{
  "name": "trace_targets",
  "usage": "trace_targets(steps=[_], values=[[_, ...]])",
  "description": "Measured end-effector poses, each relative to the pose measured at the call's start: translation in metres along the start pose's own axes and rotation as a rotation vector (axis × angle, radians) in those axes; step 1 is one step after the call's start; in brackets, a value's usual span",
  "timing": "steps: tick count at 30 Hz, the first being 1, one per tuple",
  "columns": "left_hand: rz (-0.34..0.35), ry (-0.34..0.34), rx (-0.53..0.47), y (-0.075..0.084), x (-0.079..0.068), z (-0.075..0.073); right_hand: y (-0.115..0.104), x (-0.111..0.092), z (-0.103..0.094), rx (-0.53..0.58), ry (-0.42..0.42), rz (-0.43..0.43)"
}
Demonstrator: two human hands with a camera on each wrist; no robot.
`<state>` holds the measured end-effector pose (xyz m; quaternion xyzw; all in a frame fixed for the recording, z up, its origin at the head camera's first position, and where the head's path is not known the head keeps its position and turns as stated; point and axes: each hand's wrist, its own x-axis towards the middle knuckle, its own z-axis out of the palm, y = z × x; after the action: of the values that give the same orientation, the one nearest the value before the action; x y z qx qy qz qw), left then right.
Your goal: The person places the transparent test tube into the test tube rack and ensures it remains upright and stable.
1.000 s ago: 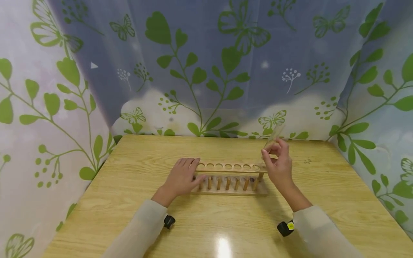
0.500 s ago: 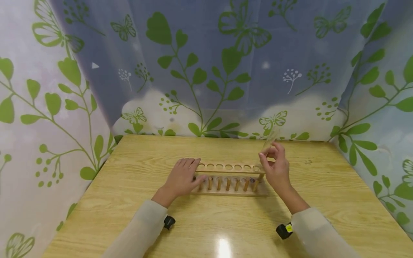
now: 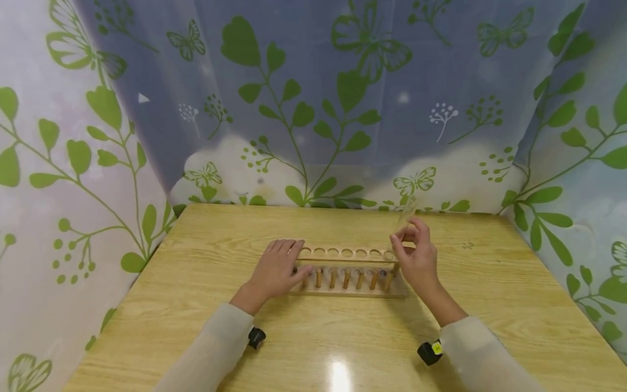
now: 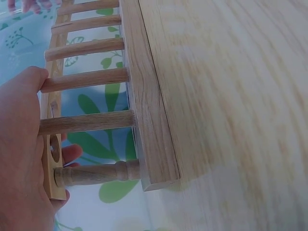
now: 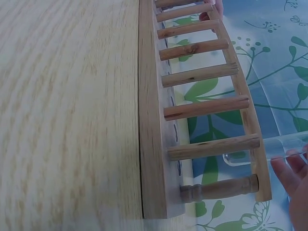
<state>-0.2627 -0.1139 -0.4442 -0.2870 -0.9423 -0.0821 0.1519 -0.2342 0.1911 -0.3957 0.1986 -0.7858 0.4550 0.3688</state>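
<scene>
A wooden test tube rack (image 3: 350, 260) stands on the table, with a row of round holes in its top bar and several upright pegs along its front. My left hand (image 3: 275, 269) grips the left end of the top bar, thumb in front and fingers behind in the left wrist view. A clear glass test tube (image 5: 284, 143) is pinched between the thumb and fingers of my right hand (image 3: 419, 257) at the rack's right end. In the right wrist view, the tube's rounded bottom pokes through the rightmost hole, below the bar; its upper part leans slightly right.
The rack's base (image 3: 350, 294) lies flat on the light wood table (image 3: 220, 228). Patterned cloth (image 3: 313, 109) with green leaves hangs behind the table and along both sides. A black wrist camera (image 3: 429, 353) sits by the right sleeve, another by the left.
My right hand has shifted a little left and down, bringing the test tube lower and more upright at the rightmost hole. The left hand and the rack have stayed in place.
</scene>
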Motion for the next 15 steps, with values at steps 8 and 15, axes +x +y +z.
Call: trace_targets(steps=[8,15], values=[[0.006,-0.010,-0.019,0.001,0.002,0.002,0.022,-0.008,0.003,-0.012,0.000,0.034],[-0.020,-0.030,-0.052,0.002,0.001,-0.005,0.007,-0.005,0.003,-0.004,-0.016,0.045]])
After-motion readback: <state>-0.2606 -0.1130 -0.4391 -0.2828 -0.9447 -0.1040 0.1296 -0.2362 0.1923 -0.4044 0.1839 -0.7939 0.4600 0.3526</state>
